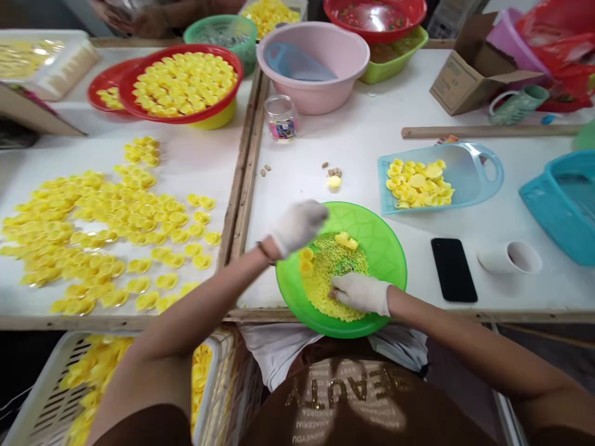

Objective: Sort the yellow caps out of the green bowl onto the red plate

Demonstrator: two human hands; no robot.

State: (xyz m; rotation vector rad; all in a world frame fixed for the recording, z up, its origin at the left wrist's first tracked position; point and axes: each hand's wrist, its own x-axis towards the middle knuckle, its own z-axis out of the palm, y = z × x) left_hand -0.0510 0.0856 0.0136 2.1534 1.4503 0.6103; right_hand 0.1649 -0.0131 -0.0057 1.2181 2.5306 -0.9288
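A green round tray at the table's front edge holds a heap of small yellow beads and a few yellow cup-shaped pieces. White-gloved, my left hand is raised over the tray's upper left rim, blurred, with its fingers curled; whatever it may hold is hidden. My right hand, also gloved, rests in the beads with its fingers bent together, and what they hold cannot be made out. To the left, many yellow pieces lie spread over the white table.
Behind the tray are a clear jar, a pink basin and a blue scoop with yellow pieces. A phone and a white cup lie right. Red basin stands back left; crate sits below; another person's hands show behind.
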